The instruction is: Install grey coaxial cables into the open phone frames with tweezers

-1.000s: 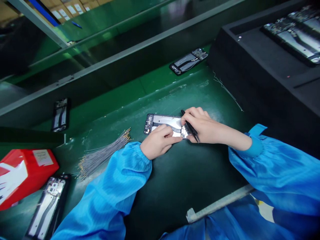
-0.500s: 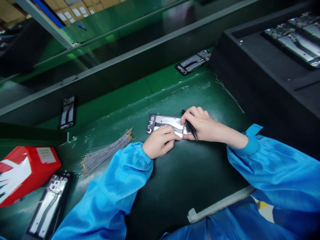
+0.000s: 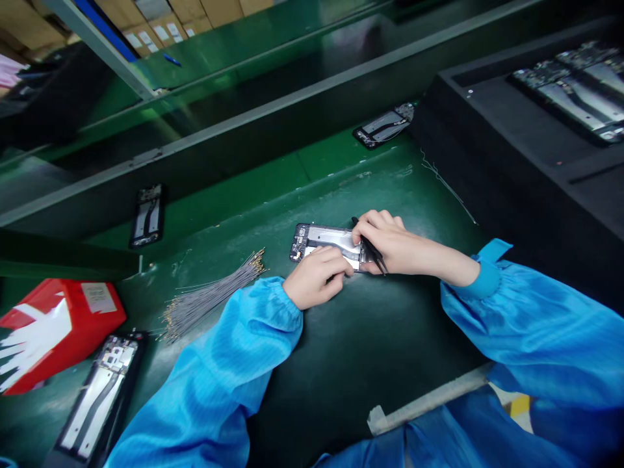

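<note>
An opened phone body (image 3: 336,235) lies on the green table surface, its circuit board end to the left. My left hand (image 3: 319,276) rests over its near edge, fingers bent and pressed on the lower right part. At the phone's right end is my right hand (image 3: 383,240), closed around black tweezers (image 3: 373,250) that slant across the phone, with thumb and fingers also at its edges. The tweezers' tips point toward me. Left of my left hand lies a bundle of thin grey cables (image 3: 214,296) with gold-coloured ends.
More opened phones lie at the far left (image 3: 147,216), far middle (image 3: 384,127) and near left (image 3: 100,396). A red box (image 3: 73,318) is at the left. The black tray (image 3: 492,130) at the right holds several phone bodies. Loose wires (image 3: 448,185) lie beside it.
The view has shifted slightly, so most things appear a little farther right. Both hands stay at the phone, the tweezers still in my right hand.
</note>
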The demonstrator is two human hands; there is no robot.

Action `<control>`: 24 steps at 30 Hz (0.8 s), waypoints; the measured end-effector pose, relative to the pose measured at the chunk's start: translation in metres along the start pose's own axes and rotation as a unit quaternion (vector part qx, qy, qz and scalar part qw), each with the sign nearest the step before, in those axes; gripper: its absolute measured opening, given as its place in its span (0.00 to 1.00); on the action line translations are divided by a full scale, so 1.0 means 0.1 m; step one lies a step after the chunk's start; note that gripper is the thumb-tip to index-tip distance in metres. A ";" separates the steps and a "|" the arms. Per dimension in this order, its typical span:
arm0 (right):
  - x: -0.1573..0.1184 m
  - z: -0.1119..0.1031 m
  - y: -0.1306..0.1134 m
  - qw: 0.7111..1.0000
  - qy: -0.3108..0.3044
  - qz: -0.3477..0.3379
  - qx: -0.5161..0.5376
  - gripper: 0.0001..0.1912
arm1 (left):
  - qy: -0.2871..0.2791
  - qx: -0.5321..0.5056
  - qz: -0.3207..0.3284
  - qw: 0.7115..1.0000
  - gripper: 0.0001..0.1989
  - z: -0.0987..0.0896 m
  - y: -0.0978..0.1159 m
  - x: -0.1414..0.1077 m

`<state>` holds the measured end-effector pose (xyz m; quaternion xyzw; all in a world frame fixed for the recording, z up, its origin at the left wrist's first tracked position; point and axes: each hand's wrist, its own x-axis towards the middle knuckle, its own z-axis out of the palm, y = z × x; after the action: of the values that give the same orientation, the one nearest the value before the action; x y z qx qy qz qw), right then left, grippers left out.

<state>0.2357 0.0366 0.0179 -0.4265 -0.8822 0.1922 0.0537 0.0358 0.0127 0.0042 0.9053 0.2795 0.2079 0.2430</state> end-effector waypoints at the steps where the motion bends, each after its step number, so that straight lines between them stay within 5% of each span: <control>1: -0.01 0.00 0.02 1.000 0.003 -0.006 0.007 0.16 | 0.016 -0.002 -0.007 1.000 0.10 0.01 0.00 0.00; 6: -0.01 0.00 0.03 1.000 0.003 -0.015 0.010 0.16 | 0.062 0.010 -0.032 0.998 0.08 0.05 0.00 0.01; 24: 0.07 -0.09 -0.07 0.994 -0.018 -0.049 -0.101 0.16 | 0.074 0.059 -0.079 0.992 0.07 0.11 0.05 0.06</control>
<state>0.2285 0.0409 0.0286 -0.3829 -0.9176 0.1071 0.0043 0.0478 0.0092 -0.0007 0.8753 0.3794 0.2372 0.1833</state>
